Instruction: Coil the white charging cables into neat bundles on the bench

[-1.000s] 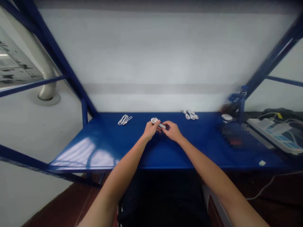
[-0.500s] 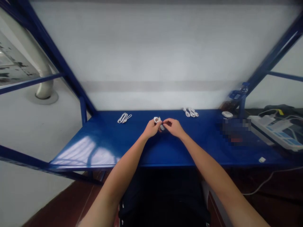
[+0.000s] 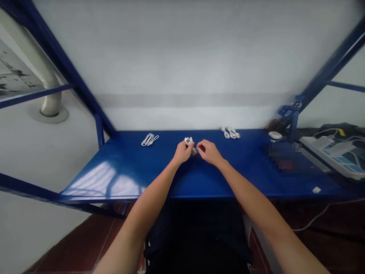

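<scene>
Both hands meet above the middle of a blue metal shelf [image 3: 128, 167]. My left hand [image 3: 182, 151] is closed around a small coiled white cable [image 3: 188, 141], whose loops stick out above the fingers. My right hand [image 3: 208, 151] pinches the grey end of the same cable right beside the left thumb. One coiled white cable [image 3: 149, 139] lies at the back left of the shelf. A small group of white cables [image 3: 230, 133] lies at the back right.
A white wall stands behind the shelf, with blue frame posts at both sides. At the right are a small white round object [image 3: 275, 134], a blurred patch, a white power strip [image 3: 330, 156] with cords, and a small white piece [image 3: 316, 189] near the front edge.
Both hands have stayed together on the cable, with the fingers shifting slightly along it. The view has tilted a little, so the shelf sits higher in the picture.
</scene>
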Available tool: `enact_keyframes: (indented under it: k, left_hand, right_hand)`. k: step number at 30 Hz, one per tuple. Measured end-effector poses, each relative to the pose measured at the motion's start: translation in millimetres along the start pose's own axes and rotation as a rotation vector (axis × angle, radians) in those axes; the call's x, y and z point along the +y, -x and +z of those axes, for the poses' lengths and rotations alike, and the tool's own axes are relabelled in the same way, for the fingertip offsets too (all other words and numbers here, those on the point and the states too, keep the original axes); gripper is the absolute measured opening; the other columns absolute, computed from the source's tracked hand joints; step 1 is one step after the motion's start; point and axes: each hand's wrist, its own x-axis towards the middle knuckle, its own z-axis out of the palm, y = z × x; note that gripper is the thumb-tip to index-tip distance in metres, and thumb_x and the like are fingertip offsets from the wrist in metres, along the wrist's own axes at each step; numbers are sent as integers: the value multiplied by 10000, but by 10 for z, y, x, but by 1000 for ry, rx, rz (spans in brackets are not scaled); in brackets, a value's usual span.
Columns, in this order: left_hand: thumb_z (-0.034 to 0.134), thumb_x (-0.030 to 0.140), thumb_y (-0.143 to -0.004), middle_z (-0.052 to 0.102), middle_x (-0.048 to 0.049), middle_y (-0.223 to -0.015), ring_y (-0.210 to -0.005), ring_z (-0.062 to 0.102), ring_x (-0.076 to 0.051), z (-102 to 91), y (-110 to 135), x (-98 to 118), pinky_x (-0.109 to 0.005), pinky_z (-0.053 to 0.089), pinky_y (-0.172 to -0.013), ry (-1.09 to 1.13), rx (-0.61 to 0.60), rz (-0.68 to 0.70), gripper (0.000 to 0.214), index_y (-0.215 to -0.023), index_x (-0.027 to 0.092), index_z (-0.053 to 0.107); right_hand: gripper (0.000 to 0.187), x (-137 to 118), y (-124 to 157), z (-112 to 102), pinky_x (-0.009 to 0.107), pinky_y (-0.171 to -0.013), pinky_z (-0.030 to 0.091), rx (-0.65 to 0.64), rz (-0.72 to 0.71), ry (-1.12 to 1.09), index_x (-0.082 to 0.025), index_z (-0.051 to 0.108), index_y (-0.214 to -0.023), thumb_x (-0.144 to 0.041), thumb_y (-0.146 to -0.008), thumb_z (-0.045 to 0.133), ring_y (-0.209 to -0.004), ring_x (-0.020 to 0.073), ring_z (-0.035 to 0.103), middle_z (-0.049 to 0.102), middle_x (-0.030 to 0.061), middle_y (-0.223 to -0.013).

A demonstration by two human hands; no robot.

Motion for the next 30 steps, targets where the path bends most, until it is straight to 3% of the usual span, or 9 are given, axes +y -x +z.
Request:
enact_keyframes:
  k: [5,10,14,17,22,30]
  left_hand:
    - [642,376,-823,612,22,-560,-478,632,-138,19,-47,-17,-259,532,-511,265,20,-132,247,-762,148,573]
    - [660,403,-805,612,17,-562,-464,622,-138,-11,-22,51,-266,536,-491,321,-87,-84,280,-767,140,570]
    - [617,424,-840,641,-4,-582,-489,644,-144,-62,9,73,-246,525,-500,177,-242,-7,299,-746,147,554]
    - [575,379,-879,656,-13,-588,-498,654,-135,-81,27,73,-208,492,-503,-40,-278,63,265,-746,151,550]
    - [525,294,-900,658,-7,-634,-514,653,-120,-33,44,67,-197,475,-528,-187,-201,135,165,-807,159,545]
    - [563,311,-863,644,-5,-672,-555,640,-136,41,-7,-100,-241,488,-576,-142,17,116,141,-842,171,566]
  right_hand:
    - [110,8,-10,43,298,-659,463,51,102,-145,-189,619,-738,-241,-814,559,-666,162,573,641,36,-740]
    - [167,36,-49,-12,287,-595,475,-53,238,-394,-185,617,-751,-343,-796,587,-586,144,565,642,11,-685]
    - [195,62,-61,-84,275,-557,475,-140,251,-430,-187,614,-765,-380,-786,601,-586,141,566,637,7,-701]
    - [200,97,-53,-100,277,-569,480,-188,237,-371,-185,620,-779,-382,-798,591,-634,153,580,645,18,-739]
    - [171,127,-38,-88,297,-668,469,-141,153,-179,-176,627,-766,-325,-816,559,-671,155,576,659,29,-747]
    - [140,42,-29,-24,291,-659,463,-6,143,-101,-188,654,-720,-278,-789,573,-664,164,590,684,41,-725]
